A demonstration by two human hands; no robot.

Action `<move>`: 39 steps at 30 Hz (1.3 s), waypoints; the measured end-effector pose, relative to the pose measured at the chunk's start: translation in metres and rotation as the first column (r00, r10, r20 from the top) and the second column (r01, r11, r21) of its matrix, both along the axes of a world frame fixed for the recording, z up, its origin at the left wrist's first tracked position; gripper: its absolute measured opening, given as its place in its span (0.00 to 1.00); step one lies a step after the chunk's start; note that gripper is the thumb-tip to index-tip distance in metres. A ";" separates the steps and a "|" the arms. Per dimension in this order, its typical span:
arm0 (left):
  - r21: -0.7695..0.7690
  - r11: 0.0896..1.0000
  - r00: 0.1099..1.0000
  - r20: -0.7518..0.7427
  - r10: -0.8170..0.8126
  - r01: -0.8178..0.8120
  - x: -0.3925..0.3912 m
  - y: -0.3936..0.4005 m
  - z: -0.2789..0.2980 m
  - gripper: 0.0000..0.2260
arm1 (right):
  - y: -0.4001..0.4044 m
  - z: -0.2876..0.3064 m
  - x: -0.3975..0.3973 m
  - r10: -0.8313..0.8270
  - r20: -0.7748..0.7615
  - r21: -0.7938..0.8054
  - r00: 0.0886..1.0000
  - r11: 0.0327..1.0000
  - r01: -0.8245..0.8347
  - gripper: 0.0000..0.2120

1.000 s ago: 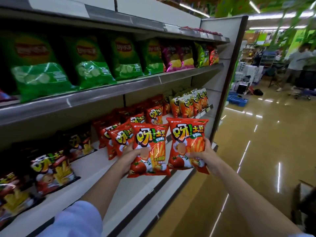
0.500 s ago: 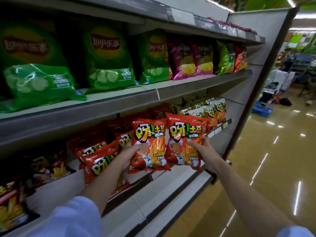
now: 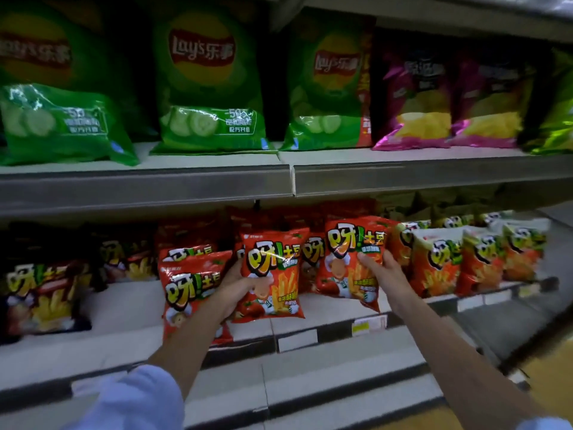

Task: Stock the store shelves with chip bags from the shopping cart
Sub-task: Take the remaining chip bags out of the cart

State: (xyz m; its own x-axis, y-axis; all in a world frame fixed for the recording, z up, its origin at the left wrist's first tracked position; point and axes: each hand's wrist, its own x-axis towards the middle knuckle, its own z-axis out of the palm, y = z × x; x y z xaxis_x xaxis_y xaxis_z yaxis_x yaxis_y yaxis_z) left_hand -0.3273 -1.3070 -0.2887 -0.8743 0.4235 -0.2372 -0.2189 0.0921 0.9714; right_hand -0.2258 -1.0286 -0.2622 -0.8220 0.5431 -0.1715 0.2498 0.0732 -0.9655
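Note:
Each of my hands holds one red-orange chip bag in front of the lower shelf (image 3: 325, 308). My left hand (image 3: 238, 290) grips the left chip bag (image 3: 273, 268) from below and behind, thumb on its front. The right chip bag (image 3: 350, 256) sits a little higher and deeper, and my right hand (image 3: 384, 274) pinches it at its right edge. It is among the same red bags standing on the shelf, right next to one (image 3: 313, 252). The shopping cart is out of view.
More red bags (image 3: 189, 290) stand to the left, dark ones (image 3: 43, 296) further left, orange-and-white ones (image 3: 440, 262) to the right. The upper shelf (image 3: 291, 178) carries green Lay's bags (image 3: 207, 88) and purple bags (image 3: 415, 97). Bare shelf board shows below my hands.
The camera has turned to face the shelf and come closer. Both hands have carried their bags forward toward the lower shelf; the right bag now reaches in among the standing red bags.

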 end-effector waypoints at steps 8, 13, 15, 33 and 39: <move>-0.103 0.951 0.955 0.035 0.295 -0.290 0.013 0.021 -0.025 0.34 | 0.062 -0.008 -0.026 -0.056 -0.018 -0.045 0.998 0.997 0.055 0.28; -0.162 0.930 0.938 0.056 0.342 -0.329 0.014 0.047 -0.029 0.34 | 0.096 -0.011 -0.028 -0.107 0.118 0.179 0.987 0.980 0.085 0.33; -0.212 0.908 0.925 0.041 0.379 -0.362 0.018 0.051 -0.029 0.36 | 0.107 -0.015 -0.034 -0.100 0.166 0.251 0.981 0.966 0.056 0.28; -0.268 0.798 0.830 -0.015 0.557 -0.540 0.042 0.049 -0.021 0.28 | 0.099 -0.047 -0.077 -0.033 0.337 0.189 0.941 0.981 -0.033 0.26; -0.319 0.771 0.813 0.002 0.583 -0.552 0.036 0.042 -0.023 0.35 | 0.068 -0.026 -0.069 -0.015 0.280 0.173 0.960 0.984 -0.035 0.19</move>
